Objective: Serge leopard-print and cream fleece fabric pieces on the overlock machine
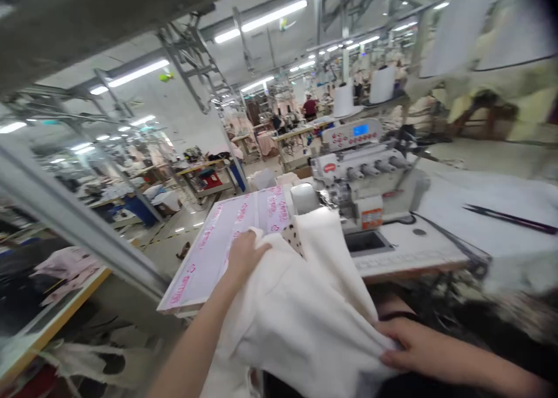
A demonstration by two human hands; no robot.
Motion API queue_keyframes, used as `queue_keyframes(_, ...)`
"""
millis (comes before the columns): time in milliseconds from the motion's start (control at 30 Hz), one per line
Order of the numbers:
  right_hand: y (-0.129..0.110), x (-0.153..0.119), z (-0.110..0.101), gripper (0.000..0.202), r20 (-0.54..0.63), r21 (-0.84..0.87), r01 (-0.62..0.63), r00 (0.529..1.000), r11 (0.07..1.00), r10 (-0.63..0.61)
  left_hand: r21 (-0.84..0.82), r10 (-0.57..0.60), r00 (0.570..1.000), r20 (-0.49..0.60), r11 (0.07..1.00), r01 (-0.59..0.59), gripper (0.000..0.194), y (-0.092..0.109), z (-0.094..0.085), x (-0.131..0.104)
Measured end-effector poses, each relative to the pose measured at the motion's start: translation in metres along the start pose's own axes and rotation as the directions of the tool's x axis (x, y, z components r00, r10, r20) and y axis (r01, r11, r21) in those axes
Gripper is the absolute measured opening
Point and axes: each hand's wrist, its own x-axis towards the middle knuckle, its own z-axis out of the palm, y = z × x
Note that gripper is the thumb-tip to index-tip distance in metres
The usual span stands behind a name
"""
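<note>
A large piece of white fabric [296,311] spreads from the sewing machine down over my lap. My left hand [244,250] grips its upper left edge, beside the purple board with pink print [222,235]. Lower on the right, my right hand [399,343] pinches the fabric's side and pulls it into folds. Near the machine a patch of dark-spotted cloth [293,238] shows between the folds. The fabric's upper end lies against the front of the overlock sewing machine [357,168], where the exact contact at the needle is hidden.
Dark tweezers [510,217] lie on white cloth [492,189] to the right. White thread cones [382,84] stand behind the machine. A slanting metal post [87,218] rises at left, near another table with pale pink cloth [70,264]. A person [310,108] is far back.
</note>
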Motion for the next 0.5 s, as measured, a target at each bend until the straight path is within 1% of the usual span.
queue_keyframes(67,-0.008,-0.009,-0.006,0.017,0.046,-0.186,-0.038,0.998,0.982,0.048,-0.053,0.039,0.991,-0.127,0.998,-0.046,0.048,0.017,-0.007,-0.005)
queue_keyframes(100,-0.015,-0.013,-0.009,0.018,0.057,-0.272,-0.054,0.996,0.961,0.072,-0.111,0.088,0.975,-0.205,0.988,-0.112,0.050,0.029,-0.012,-0.009)
queue_keyframes(133,-0.024,-0.016,-0.011,0.017,0.054,-0.331,-0.063,0.995,0.941,0.086,-0.191,0.157,0.955,-0.253,0.959,-0.209,0.050,0.044,-0.017,-0.016)
queue_keyframes(167,-0.034,-0.018,-0.014,0.016,0.061,-0.358,-0.049,0.995,0.932,0.076,-0.287,0.252,0.939,-0.233,0.905,-0.314,0.050,0.061,-0.023,-0.024)
queue_keyframes(200,-0.046,-0.019,-0.017,0.015,0.068,-0.363,-0.023,0.996,0.932,0.051,-0.400,0.366,0.918,-0.155,0.826,-0.396,0.053,0.078,-0.029,-0.034)
queue_keyframes(233,-0.058,-0.019,-0.019,0.015,0.063,-0.349,0.018,0.998,0.937,0.004,-0.522,0.468,0.884,-0.022,0.748,-0.409,0.061,0.095,-0.035,-0.044)
queue_keyframes(267,-0.070,-0.018,-0.023,0.014,0.040,-0.335,0.063,0.998,0.940,-0.053,-0.636,0.555,0.822,0.127,0.682,-0.361,0.069,0.111,-0.040,-0.052)
queue_keyframes(300,-0.080,-0.015,-0.026,0.012,0.004,-0.310,0.106,0.994,0.945,-0.110,-0.717,0.611,0.752,0.248,0.638,-0.282,0.067,0.124,-0.044,-0.058)
queue_keyframes(333,-0.088,-0.012,-0.030,0.011,-0.049,-0.276,0.138,0.986,0.951,-0.157,-0.759,0.634,0.694,0.341,0.622,-0.194,0.057,0.134,-0.048,-0.062)
queue_keyframes(367,-0.092,-0.008,-0.034,0.011,-0.104,-0.238,0.159,0.977,0.958,-0.188,-0.774,0.630,0.667,0.399,0.621,-0.123,0.042,0.140,-0.051,-0.062)
queue_keyframes(400,-0.092,-0.004,-0.037,0.010,-0.148,-0.190,0.179,0.967,0.965,-0.208,-0.774,0.607,0.671,0.426,0.628,-0.078,0.027,0.143,-0.053,-0.059)
queue_keyframes(433,-0.090,0.001,-0.040,0.009,-0.175,-0.136,0.195,0.960,0.971,-0.217,-0.767,0.575,0.696,0.430,0.639,-0.054,0.020,0.141,-0.055,-0.054)
queue_keyframes(500,-0.078,0.009,-0.045,0.010,-0.191,-0.003,0.213,0.959,0.977,-0.210,-0.749,0.499,0.772,0.395,0.661,-0.044,0.022,0.130,-0.057,-0.040)
